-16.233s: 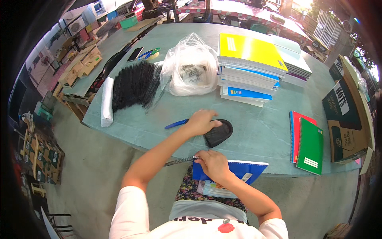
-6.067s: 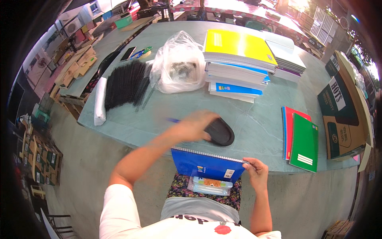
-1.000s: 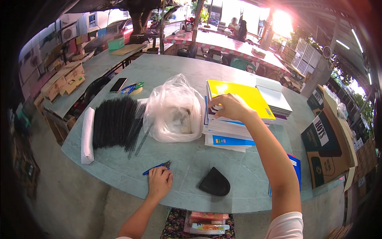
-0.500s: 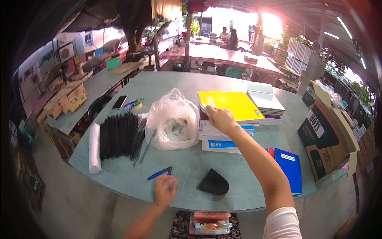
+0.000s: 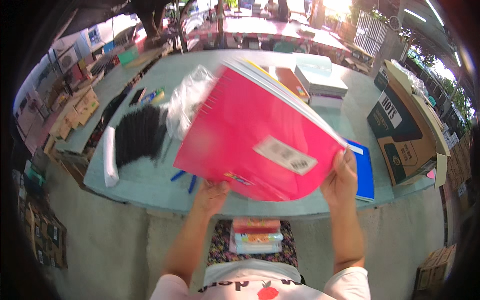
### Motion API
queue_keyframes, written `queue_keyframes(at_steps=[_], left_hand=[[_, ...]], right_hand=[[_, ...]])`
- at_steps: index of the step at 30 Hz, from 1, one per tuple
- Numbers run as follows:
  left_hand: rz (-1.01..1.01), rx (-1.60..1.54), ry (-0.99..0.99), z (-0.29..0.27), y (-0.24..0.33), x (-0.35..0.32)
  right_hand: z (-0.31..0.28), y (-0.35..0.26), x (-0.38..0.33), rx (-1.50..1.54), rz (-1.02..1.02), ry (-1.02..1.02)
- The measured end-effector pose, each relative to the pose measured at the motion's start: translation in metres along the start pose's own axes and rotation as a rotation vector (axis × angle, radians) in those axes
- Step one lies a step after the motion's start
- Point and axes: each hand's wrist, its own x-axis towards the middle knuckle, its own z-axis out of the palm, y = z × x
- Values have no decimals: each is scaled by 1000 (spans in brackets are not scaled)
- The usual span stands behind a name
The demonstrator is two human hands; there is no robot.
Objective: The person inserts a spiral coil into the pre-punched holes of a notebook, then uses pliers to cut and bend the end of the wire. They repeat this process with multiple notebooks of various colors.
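Pink-covered notebook (image 5: 250, 125) is now held tilted above the table (image 5: 145, 175); moments ago the right hand (image 5: 342, 177) was at the far stack (image 5: 292, 82), so reaching has become handling. Those fingers grasp its right corner; the left hand (image 5: 210, 197) meets the near edge, grip too blurred to tell

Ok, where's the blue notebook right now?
In the head view, the blue notebook lies toward the right of the table, between the right hand and the cardboard box.
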Motion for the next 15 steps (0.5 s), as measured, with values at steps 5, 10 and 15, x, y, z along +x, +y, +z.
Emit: queue_keyframes(at_steps=[5, 10, 15], left_hand=[[-180, -25, 119, 6, -40, -20], [-245, -135, 55, 21, -27, -5], [-227, 448, 181, 28, 3, -20]], right_hand=[[-38, 20, -53, 458, -21, 54], [-58, 30, -61, 650, 29, 147], [-103, 57, -120, 89, 176, 259]])
